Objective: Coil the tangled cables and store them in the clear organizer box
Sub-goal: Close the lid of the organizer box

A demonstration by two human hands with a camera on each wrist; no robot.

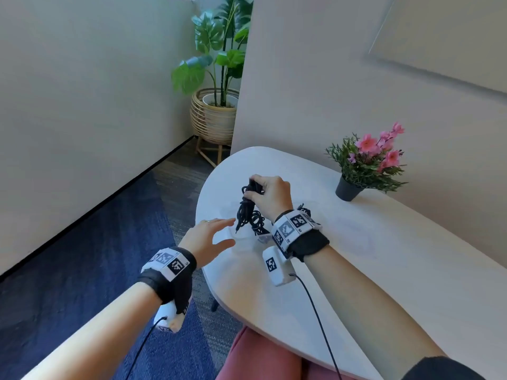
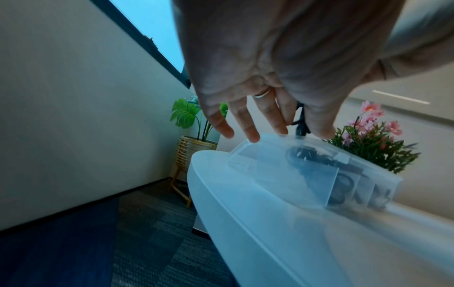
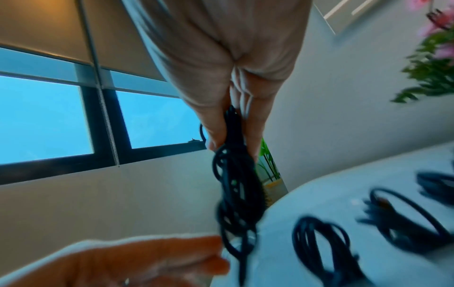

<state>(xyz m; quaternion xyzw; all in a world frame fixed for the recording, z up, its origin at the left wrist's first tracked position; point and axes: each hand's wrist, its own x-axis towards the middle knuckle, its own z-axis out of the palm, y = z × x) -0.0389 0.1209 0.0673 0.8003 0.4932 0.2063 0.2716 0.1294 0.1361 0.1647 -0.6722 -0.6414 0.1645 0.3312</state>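
Observation:
My right hand (image 1: 251, 192) grips the top of a black coiled cable bundle (image 1: 245, 212), which hangs above the clear organizer box (image 1: 262, 238) on the white table. In the right wrist view the fingers (image 3: 253, 136) pinch the bundle (image 3: 236, 180) and its loops dangle down. My left hand (image 1: 231, 231) is open, fingers spread, at the box's near left side. In the left wrist view its fingertips (image 2: 253, 136) hover at the box rim (image 2: 243, 147). Other black coils (image 2: 307, 155) lie in the box's compartments (image 3: 319, 238).
A small black pot of pink flowers (image 1: 367, 160) stands on the white table (image 1: 370, 259) by the wall, right of the box. A tall green plant in a rattan stand (image 1: 215, 116) is on the floor beyond the table's left edge. Wrist-camera leads trail from both forearms.

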